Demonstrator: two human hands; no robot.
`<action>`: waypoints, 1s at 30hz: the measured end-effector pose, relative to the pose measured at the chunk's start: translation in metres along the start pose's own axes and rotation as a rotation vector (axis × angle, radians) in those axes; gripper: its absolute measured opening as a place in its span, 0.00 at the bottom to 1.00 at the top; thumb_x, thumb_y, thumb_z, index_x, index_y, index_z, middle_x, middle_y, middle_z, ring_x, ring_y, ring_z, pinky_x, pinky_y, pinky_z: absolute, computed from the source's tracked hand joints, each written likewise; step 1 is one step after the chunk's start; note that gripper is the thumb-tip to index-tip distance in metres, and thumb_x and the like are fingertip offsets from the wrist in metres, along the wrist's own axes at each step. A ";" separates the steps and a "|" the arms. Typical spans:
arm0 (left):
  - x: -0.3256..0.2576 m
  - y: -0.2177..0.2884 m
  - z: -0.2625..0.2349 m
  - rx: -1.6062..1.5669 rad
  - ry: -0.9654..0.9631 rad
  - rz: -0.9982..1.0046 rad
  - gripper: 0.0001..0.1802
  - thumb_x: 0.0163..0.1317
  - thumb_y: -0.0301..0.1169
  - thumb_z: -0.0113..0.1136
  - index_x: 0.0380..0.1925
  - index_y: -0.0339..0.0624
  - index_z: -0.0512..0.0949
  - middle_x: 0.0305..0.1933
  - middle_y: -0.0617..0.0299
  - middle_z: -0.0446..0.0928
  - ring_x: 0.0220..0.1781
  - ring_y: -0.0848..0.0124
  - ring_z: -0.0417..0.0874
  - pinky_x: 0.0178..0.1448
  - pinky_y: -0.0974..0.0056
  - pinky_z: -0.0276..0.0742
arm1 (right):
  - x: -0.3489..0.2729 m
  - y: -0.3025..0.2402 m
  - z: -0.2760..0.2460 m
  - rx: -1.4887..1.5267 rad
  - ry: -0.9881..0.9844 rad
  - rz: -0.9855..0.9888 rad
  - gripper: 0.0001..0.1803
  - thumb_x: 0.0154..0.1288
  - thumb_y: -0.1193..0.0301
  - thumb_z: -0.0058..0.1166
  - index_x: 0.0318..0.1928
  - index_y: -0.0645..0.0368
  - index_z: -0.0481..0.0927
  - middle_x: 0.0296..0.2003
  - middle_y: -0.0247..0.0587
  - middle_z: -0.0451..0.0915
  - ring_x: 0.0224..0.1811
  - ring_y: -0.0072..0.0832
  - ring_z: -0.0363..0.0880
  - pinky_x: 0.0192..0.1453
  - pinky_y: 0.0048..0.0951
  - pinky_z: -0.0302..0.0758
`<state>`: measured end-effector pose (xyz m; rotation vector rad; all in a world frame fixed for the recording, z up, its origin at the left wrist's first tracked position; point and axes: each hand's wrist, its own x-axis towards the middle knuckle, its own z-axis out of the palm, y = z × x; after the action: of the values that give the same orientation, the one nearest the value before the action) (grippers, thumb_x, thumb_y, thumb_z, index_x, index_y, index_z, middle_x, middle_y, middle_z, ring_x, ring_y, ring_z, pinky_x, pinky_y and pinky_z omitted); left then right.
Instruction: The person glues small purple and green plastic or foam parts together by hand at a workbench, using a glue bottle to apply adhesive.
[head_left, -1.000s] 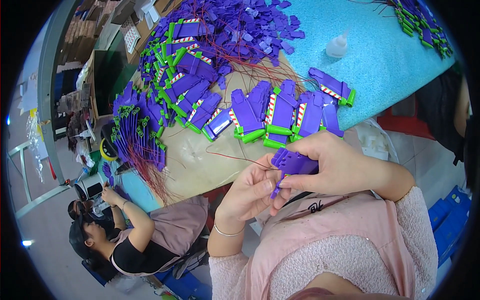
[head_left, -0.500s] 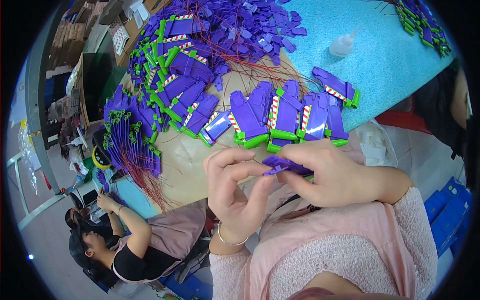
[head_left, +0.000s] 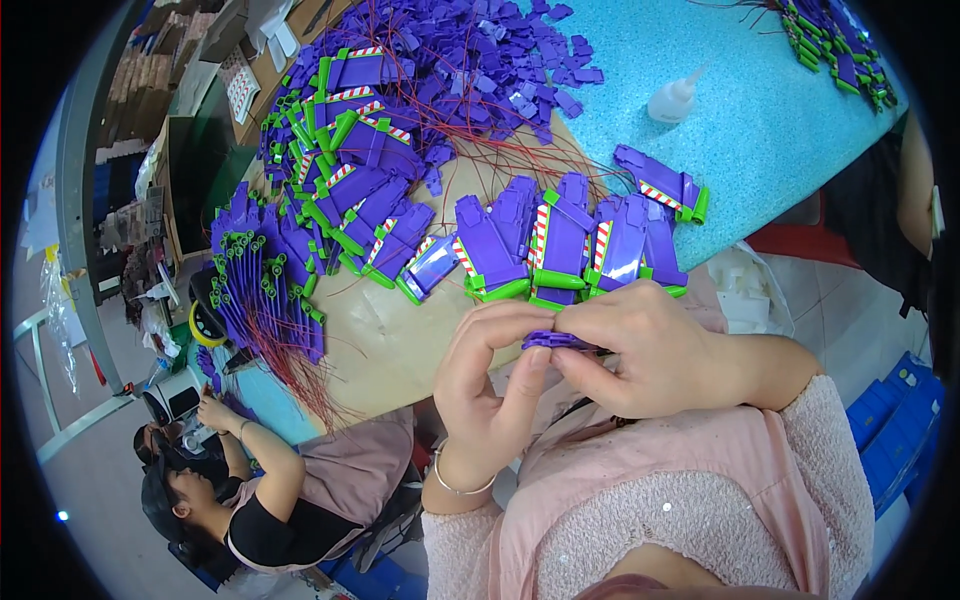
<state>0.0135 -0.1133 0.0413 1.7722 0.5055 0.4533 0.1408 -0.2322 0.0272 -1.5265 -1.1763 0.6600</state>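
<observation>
Above my lap, both hands meet at a purple plastic toy wing part (head_left: 552, 341), seen edge-on, its far side hidden by fingers. My left hand (head_left: 480, 375) closes thumb and fingers on the part's left end. From the other side my right hand (head_left: 655, 345) grips it, thumb below and fingers above. Just beyond lies a row of purple toy wings (head_left: 492, 240) with green tips and red-white striped edges. Another such wing (head_left: 662, 185) rests farther right on the blue mat.
A heap of small purple pieces (head_left: 480, 60) covers the table's back, with red wires (head_left: 510, 145) across it. Striped wings (head_left: 365, 140) pile at left beside wired purple parts (head_left: 255, 270). A white nozzle bottle (head_left: 672, 100) stands on the blue mat (head_left: 770, 130). Another person (head_left: 275, 470) works at left.
My left fingers have closed in on the purple part, which they were held open around before. The part has tilted to show its edge.
</observation>
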 end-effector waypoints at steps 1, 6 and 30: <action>0.000 -0.001 -0.001 0.001 0.001 0.005 0.06 0.57 0.25 0.63 0.33 0.33 0.79 0.41 0.52 0.79 0.44 0.62 0.78 0.52 0.61 0.71 | 0.000 -0.001 -0.002 -0.006 -0.031 0.004 0.07 0.57 0.71 0.55 0.28 0.63 0.75 0.19 0.46 0.76 0.20 0.45 0.78 0.23 0.43 0.71; -0.002 -0.003 -0.003 -0.035 -0.031 0.050 0.07 0.58 0.25 0.62 0.35 0.32 0.79 0.40 0.53 0.80 0.42 0.63 0.78 0.50 0.62 0.71 | -0.001 -0.007 -0.006 -0.040 -0.075 0.033 0.07 0.57 0.71 0.55 0.28 0.62 0.76 0.20 0.46 0.77 0.20 0.45 0.77 0.22 0.43 0.71; -0.013 -0.001 0.000 -0.081 0.002 0.102 0.09 0.60 0.27 0.62 0.35 0.32 0.77 0.40 0.51 0.79 0.43 0.64 0.77 0.48 0.64 0.72 | -0.004 -0.012 -0.009 -0.056 -0.085 -0.057 0.07 0.57 0.71 0.54 0.28 0.62 0.73 0.17 0.46 0.75 0.18 0.44 0.76 0.21 0.43 0.70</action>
<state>0.0029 -0.1206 0.0402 1.7254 0.3940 0.5400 0.1434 -0.2397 0.0404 -1.5186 -1.3076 0.6648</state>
